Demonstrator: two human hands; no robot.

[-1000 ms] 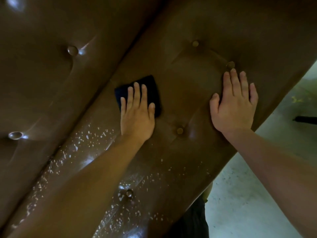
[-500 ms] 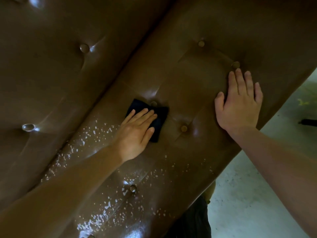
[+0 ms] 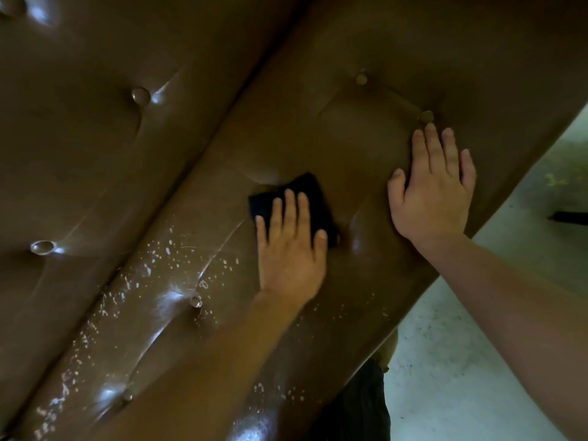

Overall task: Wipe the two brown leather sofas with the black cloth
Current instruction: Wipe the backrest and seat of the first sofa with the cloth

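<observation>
A brown tufted leather sofa fills the view, its seat cushion (image 3: 318, 128) running diagonally and its backrest (image 3: 95, 138) at the upper left. My left hand (image 3: 291, 249) lies flat on a folded black cloth (image 3: 302, 194), pressing it onto the seat near the middle. The cloth's near half is hidden under my fingers. My right hand (image 3: 434, 192) rests flat and spread on the seat near its front edge, just below a leather button (image 3: 425, 116), holding nothing. White droplets and foam specks (image 3: 165, 259) speckle the seat to the left of the cloth.
Pale concrete floor (image 3: 461, 361) lies to the right, past the sofa's front edge. A dark object (image 3: 569, 217) pokes in at the right edge. Dark clothing (image 3: 356, 405) shows at the bottom. Buttons (image 3: 140, 95) dimple the backrest.
My left hand slid the black cloth from near the seat's back crease, down-left, then right toward the front. My right hand stayed planted.
</observation>
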